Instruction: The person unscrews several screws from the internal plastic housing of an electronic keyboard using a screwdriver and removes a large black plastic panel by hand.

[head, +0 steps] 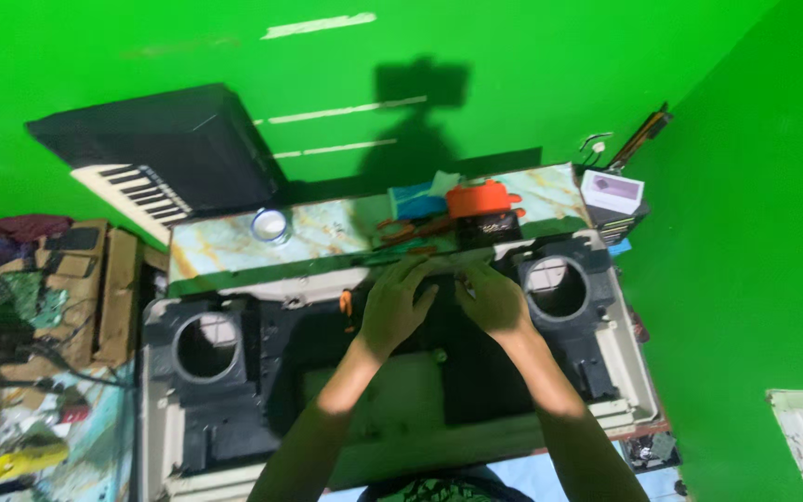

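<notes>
Low in the frame, a wide beige and black housing (pixel 401 409) with a round opening at each end fills the counter (pixel 225 244), and both forearms reach up across it. At mid-frame the left hand (pixel 397 302) and right hand (pixel 493 299) lie flat and spread side by side on its far black edge, clamped on nothing I can see. Beyond them sit an orange tool (pixel 480 199) and a small glass jar (pixel 270 225) on the marbled counter, with a keyboard (pixel 155 158) leaning at upper left.

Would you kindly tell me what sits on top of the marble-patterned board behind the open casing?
On the marble-patterned board sit a round clear lid, an orange tool and a teal box. The left hand and right hand hide its front edge.
</notes>
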### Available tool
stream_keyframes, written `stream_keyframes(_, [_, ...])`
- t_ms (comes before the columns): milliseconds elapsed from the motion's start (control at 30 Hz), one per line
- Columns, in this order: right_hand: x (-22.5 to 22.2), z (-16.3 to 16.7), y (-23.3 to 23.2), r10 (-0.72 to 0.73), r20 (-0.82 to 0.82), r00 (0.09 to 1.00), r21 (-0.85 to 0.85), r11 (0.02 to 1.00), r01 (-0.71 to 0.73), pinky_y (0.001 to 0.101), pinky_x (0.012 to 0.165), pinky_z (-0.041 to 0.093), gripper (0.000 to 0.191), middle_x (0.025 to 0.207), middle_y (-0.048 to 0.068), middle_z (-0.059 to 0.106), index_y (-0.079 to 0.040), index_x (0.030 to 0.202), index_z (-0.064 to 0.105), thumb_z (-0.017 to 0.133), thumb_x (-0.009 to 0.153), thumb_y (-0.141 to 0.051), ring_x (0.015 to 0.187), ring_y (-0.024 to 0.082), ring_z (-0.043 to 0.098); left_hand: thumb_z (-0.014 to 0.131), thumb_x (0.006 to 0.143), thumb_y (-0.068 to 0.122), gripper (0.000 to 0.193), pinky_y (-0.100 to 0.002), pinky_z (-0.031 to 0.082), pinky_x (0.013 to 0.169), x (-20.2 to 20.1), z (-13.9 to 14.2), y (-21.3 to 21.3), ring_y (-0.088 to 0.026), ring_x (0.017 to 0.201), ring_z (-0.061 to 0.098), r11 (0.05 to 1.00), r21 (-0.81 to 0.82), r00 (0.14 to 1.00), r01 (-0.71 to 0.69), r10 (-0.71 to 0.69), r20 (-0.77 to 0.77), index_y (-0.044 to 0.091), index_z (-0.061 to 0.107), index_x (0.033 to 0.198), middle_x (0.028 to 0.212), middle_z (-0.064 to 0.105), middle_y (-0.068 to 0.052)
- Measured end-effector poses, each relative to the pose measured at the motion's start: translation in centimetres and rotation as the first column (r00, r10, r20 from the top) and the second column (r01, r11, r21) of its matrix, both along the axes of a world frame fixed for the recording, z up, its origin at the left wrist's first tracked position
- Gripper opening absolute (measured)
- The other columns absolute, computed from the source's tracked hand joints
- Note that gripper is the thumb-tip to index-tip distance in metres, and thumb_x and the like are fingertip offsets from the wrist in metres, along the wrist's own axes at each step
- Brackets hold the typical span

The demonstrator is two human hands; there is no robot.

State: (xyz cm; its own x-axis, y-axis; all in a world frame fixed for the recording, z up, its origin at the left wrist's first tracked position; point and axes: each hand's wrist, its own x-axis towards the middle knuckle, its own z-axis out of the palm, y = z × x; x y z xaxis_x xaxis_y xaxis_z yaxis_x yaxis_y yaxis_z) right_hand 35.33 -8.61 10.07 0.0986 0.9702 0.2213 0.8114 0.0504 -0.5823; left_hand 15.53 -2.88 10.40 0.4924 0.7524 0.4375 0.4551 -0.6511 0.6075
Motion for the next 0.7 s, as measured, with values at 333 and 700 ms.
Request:
stream_keyframes(333, [7.3, -1.4, 4.9, -0.04, -0.033, 0.999, -0.079, 0.996, 0.038, 0.0425, 0.072, 0.058, 0.017, 0.1, 0.008, 0.071, -0.013, 0.104, 0.067, 0.067, 0.088, -0.019, 0.087, 0.032, 0.072, 0.075, 0.084, 0.017, 0.04, -0.043, 0.053, 0.098, 6.8, -1.4, 4.9, -0.036, 0.117, 0.065, 0.995, -0.1, 0.999, -0.019, 0.015, -0.042, 0.009, 0.07, 0.123, 0.129, 0.069, -0.014])
stream_keyframes(700, [10.6, -5.1, 9.8, 0.001, -0.002, 1.0, -0.349, 0.937, -0.002, 0.0361, 0.076, 0.061, 0.021, 0.102, 0.009, 0.072, -0.012, 0.111, 0.067, 0.063, 0.097, -0.026, 0.084, 0.027, 0.074, 0.059, 0.101, 0.031, 0.043, -0.044, 0.06, 0.089, 10.1, -5.4, 8.8, -0.033, 0.105, 0.071, 0.916, -0.391, 0.967, -0.092, -0.01, -0.253, 0.009, 0.061, 0.139, 0.136, 0.062, -0.018])
